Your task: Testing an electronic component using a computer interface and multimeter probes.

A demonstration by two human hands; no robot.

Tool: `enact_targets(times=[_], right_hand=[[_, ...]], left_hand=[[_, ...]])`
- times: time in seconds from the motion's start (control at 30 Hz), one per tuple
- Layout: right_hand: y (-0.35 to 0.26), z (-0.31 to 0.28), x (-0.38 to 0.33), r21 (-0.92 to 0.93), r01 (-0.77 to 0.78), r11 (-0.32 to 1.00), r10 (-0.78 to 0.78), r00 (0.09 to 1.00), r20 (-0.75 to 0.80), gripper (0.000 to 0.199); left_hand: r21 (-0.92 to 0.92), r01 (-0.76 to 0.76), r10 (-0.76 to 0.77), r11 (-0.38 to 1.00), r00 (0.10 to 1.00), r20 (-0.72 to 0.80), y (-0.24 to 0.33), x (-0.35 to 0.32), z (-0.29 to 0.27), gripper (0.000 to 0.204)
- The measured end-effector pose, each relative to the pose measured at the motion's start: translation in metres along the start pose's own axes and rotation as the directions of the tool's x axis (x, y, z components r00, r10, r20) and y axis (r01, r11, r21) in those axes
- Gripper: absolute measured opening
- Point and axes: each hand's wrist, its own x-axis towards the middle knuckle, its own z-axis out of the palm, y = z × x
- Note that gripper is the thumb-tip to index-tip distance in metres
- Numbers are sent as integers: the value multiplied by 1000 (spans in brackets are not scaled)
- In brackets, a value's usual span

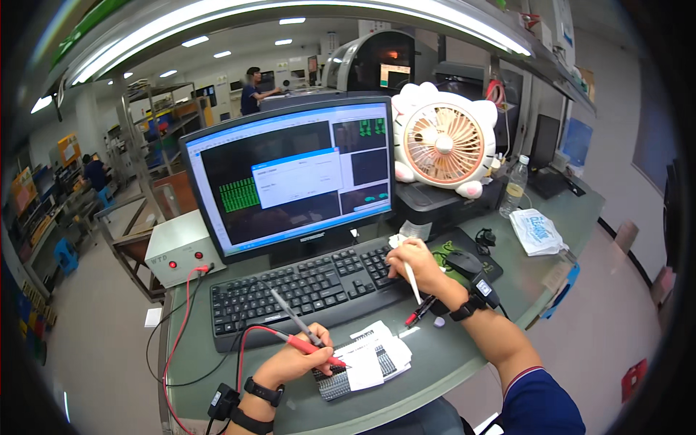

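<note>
My left hand (301,359) is closed round a red test probe (315,348) whose cable loops off to the left. A slender grey pointed tool (293,313), perhaps tweezers, is in the same hand and slants up toward the keyboard. Below the fingers lie papers (366,366) and a dark sheet with rows of small marks (335,386); the probe's tip is over them. My right hand (420,264) is at the right end of the black keyboard (312,283), closed round a white pen-like stick (412,281). Its fingertips partly hide the number keys.
A monitor (290,174) stands behind the keyboard. To its left is a white box (181,250) with red sockets. On the right are a mouse (464,261), a cat-shaped fan (444,141), a bottle (515,187) and a white packet (536,232). Two people work far behind.
</note>
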Motion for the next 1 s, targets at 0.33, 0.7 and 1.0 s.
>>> enact_targets(times=[0.33,0.7,1.0], right_hand=[[4,-1,5,-15,-196,980,195,979,-57,19],[12,-5,-13,-31,-460,888,459,888,-27,27],[13,-2,-20,-14,-484,875,484,875,7,24]], left_hand=[[12,11,-11,1000,1000,12,0,1,5,17],[42,-38,37,998,999,14,0,0,2,16],[8,-43,43,999,999,13,-2,3,2,19]])
